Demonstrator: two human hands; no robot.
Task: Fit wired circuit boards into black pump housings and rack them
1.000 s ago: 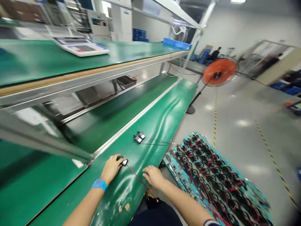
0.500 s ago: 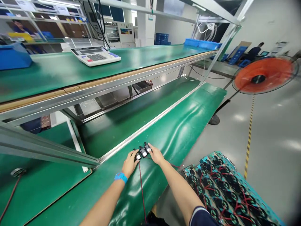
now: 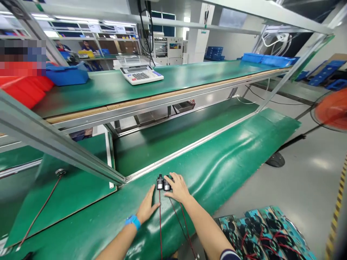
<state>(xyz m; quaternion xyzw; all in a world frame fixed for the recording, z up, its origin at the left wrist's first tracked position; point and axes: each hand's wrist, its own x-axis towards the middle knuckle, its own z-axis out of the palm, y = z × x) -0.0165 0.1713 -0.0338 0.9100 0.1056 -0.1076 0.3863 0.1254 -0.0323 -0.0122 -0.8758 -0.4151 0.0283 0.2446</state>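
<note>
Two small black pump-like parts with white labels stand side by side on the green mat (image 3: 217, 159). The left black part (image 3: 159, 183) has a red lead running toward me. Beside it, my left hand (image 3: 146, 206) is open, with its thumb apart and nothing in it. My right hand (image 3: 177, 188) is spread over the right black part (image 3: 166, 185), fingertips at its top and thumb near its lower end. Whatever lies under that palm is hidden. More red and dark leads (image 3: 185, 227) come from below the right hand.
At lower right, a teal tray (image 3: 282, 213) holds several black parts with red wires. A slanting metal post (image 3: 62, 144) stands at left. The raised shelf bears a calculator (image 3: 142, 74), a blue bin (image 3: 67, 73) and a red bin (image 3: 24, 86). An orange fan (image 3: 333, 108) stands right.
The view has turned left. My left hand has come off the left black part and opened beside it. My right hand has moved over the parts, covering more of them.
</note>
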